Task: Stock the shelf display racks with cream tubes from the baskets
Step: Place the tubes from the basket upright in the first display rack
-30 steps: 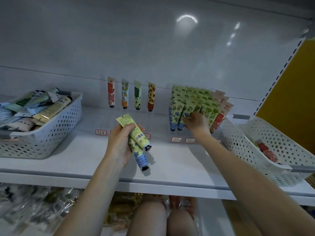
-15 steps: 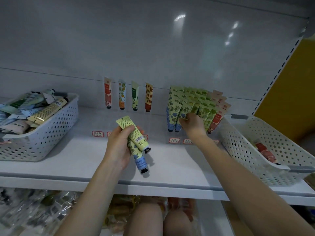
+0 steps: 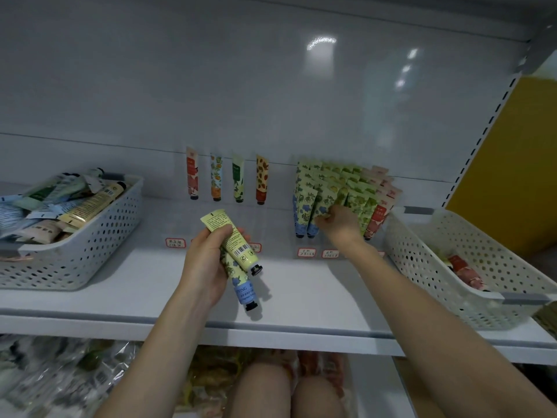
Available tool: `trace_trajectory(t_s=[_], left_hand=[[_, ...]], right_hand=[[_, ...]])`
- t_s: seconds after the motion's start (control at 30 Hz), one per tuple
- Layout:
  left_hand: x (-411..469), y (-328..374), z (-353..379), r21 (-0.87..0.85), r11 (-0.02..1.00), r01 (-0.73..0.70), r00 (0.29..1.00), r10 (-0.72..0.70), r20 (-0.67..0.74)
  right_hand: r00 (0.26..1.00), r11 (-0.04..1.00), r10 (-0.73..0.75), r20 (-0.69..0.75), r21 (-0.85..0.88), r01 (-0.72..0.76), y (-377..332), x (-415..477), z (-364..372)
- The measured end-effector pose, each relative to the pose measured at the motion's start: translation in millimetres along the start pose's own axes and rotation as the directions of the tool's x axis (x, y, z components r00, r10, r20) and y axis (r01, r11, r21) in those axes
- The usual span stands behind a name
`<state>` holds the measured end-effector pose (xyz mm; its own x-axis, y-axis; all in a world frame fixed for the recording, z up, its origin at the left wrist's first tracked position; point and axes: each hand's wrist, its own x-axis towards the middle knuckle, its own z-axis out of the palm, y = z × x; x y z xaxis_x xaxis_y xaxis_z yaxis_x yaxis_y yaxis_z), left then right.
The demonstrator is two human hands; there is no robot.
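My left hand (image 3: 208,263) grips two cream tubes over the shelf's middle: a yellow-green one (image 3: 232,241) on top and a blue-flowered one (image 3: 242,286) beneath, caps pointing down-right. My right hand (image 3: 339,221) reaches into the packed display rack (image 3: 343,191) at the back right and pinches a blue-flowered tube (image 3: 322,206) standing in its front rows. The rack holds several blue, green and pink tubes. Further left, several single tubes (image 3: 227,179) stand upright against the back wall.
A white perforated basket (image 3: 90,245) heaped with assorted tubes sits at the left. Another white basket (image 3: 446,267) at the right holds a few pink tubes (image 3: 464,271). Price labels (image 3: 306,252) line the shelf. Packaged goods fill the shelf below, and my knees show there.
My right hand has stayed at the rack's front tubes, shifting slightly among them. My left hand keeps its two tubes almost still. The view has shifted a little.
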<state>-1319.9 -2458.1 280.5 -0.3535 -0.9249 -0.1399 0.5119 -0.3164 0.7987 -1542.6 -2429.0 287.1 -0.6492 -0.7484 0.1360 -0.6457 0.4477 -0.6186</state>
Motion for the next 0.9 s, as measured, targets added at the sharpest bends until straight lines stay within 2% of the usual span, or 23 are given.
trace_trajectory(t_s=[0.17,0.33,0.5,0.7,0.8,0.9], left_hand=[[-8.1,5.7,12.4,-0.043,0.999,-0.012,1.000,0.012,-0.008],[-14.9,3.2,19.1,-0.013,1.000,-0.015,0.999,0.015,0.033],[-18.9,3.9,20.4,0.009,0.999,-0.039,0.997,0.039,0.066],[-26.5,-3.9,31.4,0.104,0.990,-0.098,0.991,0.088,0.097],[-28.9,-6.9,34.3,0.122,0.987,-0.109,0.990,0.096,0.107],[-28.9,-4.6,30.3,0.115,0.990,-0.086,0.991,0.073,0.111]], right_hand=[[0.998,0.989,-0.055,-0.023,0.138,0.057,8.8,-6.4,-12.5],[0.996,0.984,-0.068,-0.058,0.161,0.076,14.1,-12.5,-21.4],[0.968,0.937,-0.141,-0.205,0.288,0.198,15.0,-44.5,-26.6],[0.974,0.797,-0.215,-0.071,0.563,0.217,0.1,-107.3,-23.2],[0.972,0.819,-0.216,-0.095,0.524,0.233,-2.6,-103.5,-20.9],[0.979,0.891,-0.115,-0.170,0.419,0.178,10.8,-69.8,-21.0]])
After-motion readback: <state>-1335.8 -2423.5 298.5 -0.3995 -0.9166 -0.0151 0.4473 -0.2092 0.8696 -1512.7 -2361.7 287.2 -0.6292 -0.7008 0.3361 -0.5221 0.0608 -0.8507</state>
